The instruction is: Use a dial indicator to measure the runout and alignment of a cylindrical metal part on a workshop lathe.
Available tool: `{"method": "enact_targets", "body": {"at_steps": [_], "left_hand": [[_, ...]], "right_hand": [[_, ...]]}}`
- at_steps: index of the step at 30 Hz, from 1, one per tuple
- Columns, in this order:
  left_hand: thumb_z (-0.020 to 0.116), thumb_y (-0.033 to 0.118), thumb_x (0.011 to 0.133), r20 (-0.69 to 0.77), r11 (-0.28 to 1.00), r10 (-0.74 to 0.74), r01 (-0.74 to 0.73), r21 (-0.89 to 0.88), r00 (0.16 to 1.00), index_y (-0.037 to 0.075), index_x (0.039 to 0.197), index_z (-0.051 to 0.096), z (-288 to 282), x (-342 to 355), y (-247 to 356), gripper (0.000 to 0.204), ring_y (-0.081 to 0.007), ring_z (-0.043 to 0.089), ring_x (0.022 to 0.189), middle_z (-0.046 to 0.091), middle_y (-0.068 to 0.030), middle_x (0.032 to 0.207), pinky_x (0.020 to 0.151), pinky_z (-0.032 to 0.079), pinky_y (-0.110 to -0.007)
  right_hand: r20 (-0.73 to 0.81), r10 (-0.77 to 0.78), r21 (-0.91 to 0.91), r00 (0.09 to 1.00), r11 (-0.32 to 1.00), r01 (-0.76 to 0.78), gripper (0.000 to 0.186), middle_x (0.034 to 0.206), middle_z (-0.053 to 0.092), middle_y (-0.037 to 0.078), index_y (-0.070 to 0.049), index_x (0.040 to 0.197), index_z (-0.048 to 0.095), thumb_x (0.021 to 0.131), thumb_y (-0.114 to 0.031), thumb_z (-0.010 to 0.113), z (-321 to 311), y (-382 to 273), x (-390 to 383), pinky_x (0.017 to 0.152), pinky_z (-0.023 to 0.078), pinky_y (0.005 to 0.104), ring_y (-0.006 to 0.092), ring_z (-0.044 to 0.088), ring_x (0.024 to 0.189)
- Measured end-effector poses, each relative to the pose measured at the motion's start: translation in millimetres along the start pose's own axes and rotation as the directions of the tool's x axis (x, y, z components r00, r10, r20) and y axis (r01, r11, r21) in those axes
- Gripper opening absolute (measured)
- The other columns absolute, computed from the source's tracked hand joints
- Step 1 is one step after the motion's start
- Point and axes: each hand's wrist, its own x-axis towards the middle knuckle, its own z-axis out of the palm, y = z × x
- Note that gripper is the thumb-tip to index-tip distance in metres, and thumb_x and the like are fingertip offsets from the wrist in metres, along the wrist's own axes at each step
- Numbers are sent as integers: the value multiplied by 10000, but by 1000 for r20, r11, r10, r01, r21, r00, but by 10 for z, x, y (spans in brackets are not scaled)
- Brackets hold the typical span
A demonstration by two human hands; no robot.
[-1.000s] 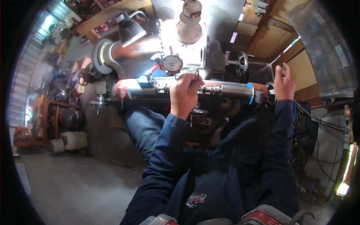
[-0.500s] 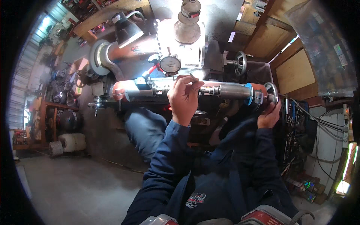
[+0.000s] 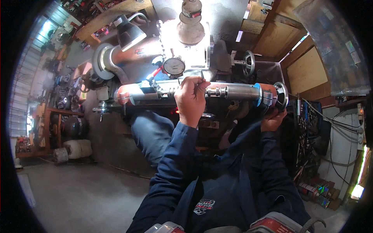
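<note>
My left hand (image 3: 189, 99) is closed in a pinch on a thin metal pin (image 3: 202, 74), over the middle of a horizontal assembly of steel shafts (image 3: 243, 93) with rust-orange end housings (image 3: 122, 93) and a blue ring at the right. Just above that hand is a round dial gauge (image 3: 174, 67), beside a red-and-silver holder (image 3: 153, 72). My right hand (image 3: 275, 119) grips the lower rim of the chrome handwheel (image 3: 283, 91) at the right end. Some of the shaft's middle is hidden behind my left hand.
Behind stand a pale column (image 3: 190, 27), a black lamp (image 3: 133, 35), an orange machine body (image 3: 132, 57) and another handwheel (image 3: 250, 64). Left are cluttered shelves and a white container (image 3: 77, 148); right, hanging cables (image 3: 330, 124) and tools. My legs are under the machine.
My right hand has come down from the air at the right onto the handwheel, then shifted slightly left along its lower rim. My left hand stays at the shaft's middle.
</note>
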Motion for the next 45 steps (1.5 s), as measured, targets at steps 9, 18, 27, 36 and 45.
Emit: {"method": "enact_targets", "body": {"at_steps": [9,18,27,36,45], "left_hand": [[614,-67,815,222,1000,-7,12,-22,975,-7,855,634,-21,186,-38,75,-200,682,702,675,-104,772,640,522,-299],[609,6,917,-257,976,146,-181,-117,955,4,913,578,-238,70,93,32,-174,645,825,647,-101,873,741,524,-302],[694,0,869,-261,961,-232,180,-208,937,20,931,556,-712,-53,-365,152,-68,567,809,597,-30,888,741,483,-229],[698,-19,869,-155,915,-160,88,-394,975,14,949,553,-535,-67,-358,169,-88,603,829,635,-44,916,777,492,-231],[718,-30,843,-107,952,-152,117,-283,983,3,906,574,-542,-48,-351,161,-87,597,801,643,-44,886,738,488,-224]], "right_hand": [[-148,-268,7,952,962,272,397,1099,608,198,31,1256,477,983,-256,498,-76,-145,329,892,475,409,376,607,983],[823,270,-320,500,947,15,488,1268,596,208,-24,1313,528,933,-330,536,239,63,1833,966,439,425,368,569,1149],[668,-208,-34,714,951,309,370,1120,627,189,-28,1215,606,929,-217,467,-270,-423,1290,997,391,431,365,554,1087],[417,-360,-119,835,889,443,417,1164,579,207,-44,1256,584,969,-294,415,-306,-411,1030,1020,337,520,411,496,1117],[410,-359,-121,838,890,440,434,1162,571,225,-39,1248,582,980,-319,387,-280,-391,1009,1019,339,532,420,496,1119]]}}
